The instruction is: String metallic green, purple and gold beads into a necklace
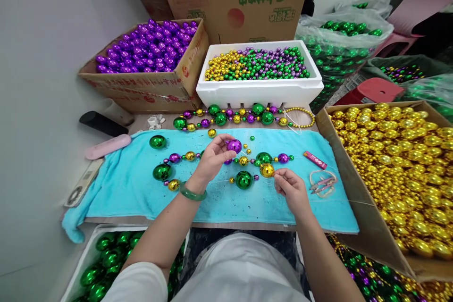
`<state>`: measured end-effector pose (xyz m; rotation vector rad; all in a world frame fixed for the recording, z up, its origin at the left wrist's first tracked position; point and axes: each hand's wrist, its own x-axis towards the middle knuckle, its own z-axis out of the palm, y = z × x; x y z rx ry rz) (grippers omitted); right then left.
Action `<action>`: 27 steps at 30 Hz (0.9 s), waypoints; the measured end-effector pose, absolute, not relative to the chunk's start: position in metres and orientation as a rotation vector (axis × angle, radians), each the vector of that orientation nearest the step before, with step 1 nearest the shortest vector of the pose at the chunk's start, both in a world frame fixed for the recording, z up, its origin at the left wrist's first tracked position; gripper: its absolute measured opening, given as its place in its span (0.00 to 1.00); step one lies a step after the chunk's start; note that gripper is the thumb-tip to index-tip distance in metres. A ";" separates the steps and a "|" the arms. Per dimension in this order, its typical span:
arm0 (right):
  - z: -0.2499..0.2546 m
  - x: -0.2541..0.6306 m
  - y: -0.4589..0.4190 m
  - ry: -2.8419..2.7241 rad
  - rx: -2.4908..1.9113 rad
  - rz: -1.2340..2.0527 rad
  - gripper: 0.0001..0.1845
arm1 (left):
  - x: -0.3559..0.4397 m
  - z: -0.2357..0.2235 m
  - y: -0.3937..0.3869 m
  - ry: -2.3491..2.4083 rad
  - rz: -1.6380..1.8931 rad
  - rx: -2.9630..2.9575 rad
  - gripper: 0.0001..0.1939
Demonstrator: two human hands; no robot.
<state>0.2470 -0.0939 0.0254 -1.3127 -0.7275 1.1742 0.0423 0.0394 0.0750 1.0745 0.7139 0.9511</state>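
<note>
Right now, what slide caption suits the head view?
Left hand holds a purple bead, right hand pinches a gold bead over a blue towel.

Pale grey walls point(42, 80) surround a low table point(170, 119).

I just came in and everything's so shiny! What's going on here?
Someone is handling big shiny beads over a blue towel. Their left hand holds a purple bead, and their right hand has its fingertips at the edge of a gold bead. Other beads lie in rows on the towel, and a large green bead sits on it between the forearms. Behind the towel is a beaded strand, and behind that, a white box full of small beads.
</note>
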 end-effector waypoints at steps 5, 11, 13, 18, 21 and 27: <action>0.025 0.248 -0.093 -0.732 -1.291 1.165 0.14 | 0.046 0.079 0.034 0.719 0.942 1.226 0.21; 0.020 0.237 -0.090 -0.666 -1.254 1.216 0.17 | 0.058 0.076 0.020 0.765 0.825 1.302 0.22; 0.018 0.236 -0.091 -0.644 -1.228 1.248 0.17 | 0.061 0.075 0.018 0.805 0.845 1.335 0.17; 0.019 0.246 -0.096 -0.732 -1.289 1.344 0.17 | 0.071 0.083 0.021 0.859 0.889 1.433 0.17; 0.021 0.255 -0.098 -0.849 -1.459 1.204 0.15 | 0.083 0.096 0.020 0.798 0.881 1.509 0.16; 0.040 0.263 -0.097 -0.917 -1.475 0.880 0.13 | 0.107 0.115 0.017 0.676 0.803 1.584 0.15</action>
